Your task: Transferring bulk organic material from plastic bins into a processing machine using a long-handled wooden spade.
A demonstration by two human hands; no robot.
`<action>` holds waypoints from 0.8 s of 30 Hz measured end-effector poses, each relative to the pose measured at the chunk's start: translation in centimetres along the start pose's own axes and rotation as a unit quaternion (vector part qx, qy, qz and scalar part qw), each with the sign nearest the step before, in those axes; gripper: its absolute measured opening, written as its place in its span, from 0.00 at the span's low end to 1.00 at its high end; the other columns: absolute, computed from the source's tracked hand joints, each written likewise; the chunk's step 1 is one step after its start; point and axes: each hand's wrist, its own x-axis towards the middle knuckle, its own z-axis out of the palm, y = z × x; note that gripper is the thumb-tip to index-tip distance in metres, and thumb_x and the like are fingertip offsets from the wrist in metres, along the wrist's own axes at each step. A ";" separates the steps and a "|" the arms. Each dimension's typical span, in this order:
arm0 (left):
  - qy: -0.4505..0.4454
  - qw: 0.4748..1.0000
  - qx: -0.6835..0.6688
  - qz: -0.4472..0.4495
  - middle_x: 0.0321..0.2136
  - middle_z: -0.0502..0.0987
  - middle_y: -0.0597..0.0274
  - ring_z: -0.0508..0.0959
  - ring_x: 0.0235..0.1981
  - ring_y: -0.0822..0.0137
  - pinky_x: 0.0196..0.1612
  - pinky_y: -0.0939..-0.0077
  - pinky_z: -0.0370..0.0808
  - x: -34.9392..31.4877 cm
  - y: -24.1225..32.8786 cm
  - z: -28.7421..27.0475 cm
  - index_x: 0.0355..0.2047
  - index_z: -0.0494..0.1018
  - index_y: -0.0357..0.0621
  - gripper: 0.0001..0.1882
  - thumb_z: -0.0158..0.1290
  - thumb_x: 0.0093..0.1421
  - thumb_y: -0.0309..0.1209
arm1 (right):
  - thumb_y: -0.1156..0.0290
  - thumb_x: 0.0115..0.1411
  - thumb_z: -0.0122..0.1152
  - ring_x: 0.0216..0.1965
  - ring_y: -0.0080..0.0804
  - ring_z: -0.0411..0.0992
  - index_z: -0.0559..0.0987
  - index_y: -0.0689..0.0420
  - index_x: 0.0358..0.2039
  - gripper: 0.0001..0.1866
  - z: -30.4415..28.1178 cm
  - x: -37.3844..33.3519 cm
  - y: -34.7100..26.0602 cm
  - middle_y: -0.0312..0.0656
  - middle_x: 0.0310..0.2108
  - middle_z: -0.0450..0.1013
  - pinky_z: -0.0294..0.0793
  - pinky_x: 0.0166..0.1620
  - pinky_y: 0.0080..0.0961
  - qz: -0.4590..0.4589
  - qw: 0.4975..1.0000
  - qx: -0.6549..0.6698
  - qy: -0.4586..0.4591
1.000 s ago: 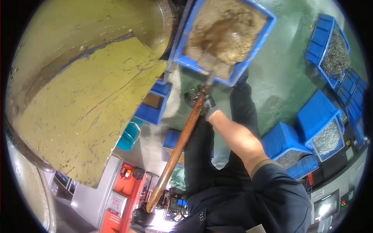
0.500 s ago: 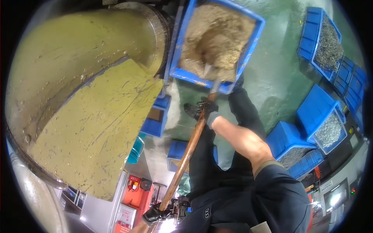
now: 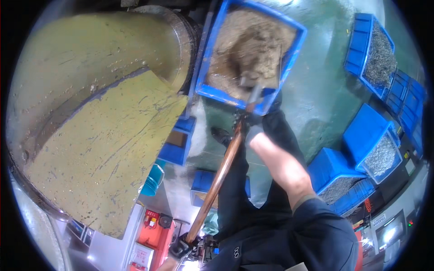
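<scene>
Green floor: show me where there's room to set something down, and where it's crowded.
The widest bare patch of green floor lies between the tan-filled blue crate and the blue scrap bins at right. It's crowded among those bins, and left of the legs, with a teal bucket.

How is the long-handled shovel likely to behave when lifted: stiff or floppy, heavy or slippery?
The shovel is probably stiff, since its handle looks straight and thick. It may feel front-heavy, because its metal end sits among the grainy material in the blue bin. The handle's glossy patches suggest it could be slippery.
</scene>
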 end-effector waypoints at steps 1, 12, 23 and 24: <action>-0.007 0.992 -0.010 0.128 0.28 0.79 0.52 0.80 0.31 0.59 0.34 0.67 0.76 0.9 2.7 -0.5 0.38 0.76 0.43 0.16 0.58 0.54 0.41 | 0.60 0.63 0.47 0.18 0.32 0.66 0.71 0.49 0.26 0.11 -3.0 3.7 -0.1 0.35 0.17 0.66 0.69 0.23 0.30 -0.011 0.998 0.019 -0.066; 0.120 0.974 -0.047 0.187 0.24 0.78 0.55 0.79 0.26 0.58 0.30 0.65 0.75 1.0 5.2 2.6 0.32 0.74 0.41 0.11 0.60 0.49 0.32 | 0.63 0.64 0.48 0.14 0.28 0.65 0.69 0.48 0.23 0.12 -5.1 6.2 1.5 0.33 0.13 0.64 0.64 0.16 0.22 -0.004 0.993 0.065 -0.102; 0.216 0.952 0.015 0.215 0.23 0.77 0.46 0.78 0.26 0.46 0.27 0.56 0.74 4.7 -3.7 7.6 0.32 0.73 0.44 0.10 0.56 0.50 0.34 | 0.74 0.56 0.52 0.18 0.26 0.66 0.74 0.53 0.33 0.04 -4.5 1.3 5.3 0.34 0.20 0.67 0.67 0.21 0.26 -0.002 0.997 -0.046 -0.068; 0.213 0.955 -0.011 0.206 0.24 0.77 0.47 0.78 0.27 0.46 0.28 0.56 0.74 4.3 -4.7 8.4 0.32 0.73 0.45 0.10 0.56 0.50 0.34 | 0.74 0.56 0.52 0.18 0.26 0.66 0.74 0.53 0.33 0.04 -5.0 1.0 6.1 0.34 0.20 0.67 0.67 0.21 0.26 -0.003 0.997 -0.049 -0.067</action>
